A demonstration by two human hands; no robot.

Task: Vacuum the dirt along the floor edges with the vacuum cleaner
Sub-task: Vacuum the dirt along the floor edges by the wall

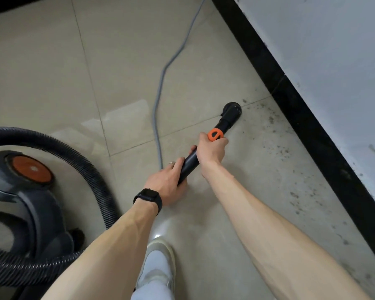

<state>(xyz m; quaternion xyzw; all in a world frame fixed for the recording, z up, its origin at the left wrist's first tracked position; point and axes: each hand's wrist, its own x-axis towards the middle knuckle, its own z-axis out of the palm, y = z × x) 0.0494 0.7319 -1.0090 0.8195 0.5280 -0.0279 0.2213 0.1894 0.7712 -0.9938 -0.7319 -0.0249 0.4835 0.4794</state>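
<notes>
Head view: both hands on the vacuum wand, centre of frame. Left hand, watch on its wrist, is wrapped round the lower end. Right hand is clamped round it higher up, right at the orange collar. The round nozzle sits on the floor tile, centre right, near the black skirting but apart from it. Dirt is speckled between nozzle and skirting, running down the right side. Vacuum cleaner body is lower left, with the ribbed hose looping over it. A grey cord trails from top centre to just left of the hands.

Risks: the nozzle may track too far from the skirting and leave specks along the edge. A hard push could knock it into the skirting. A backswing could snag the cord, and a tight hose could drag the body.
</notes>
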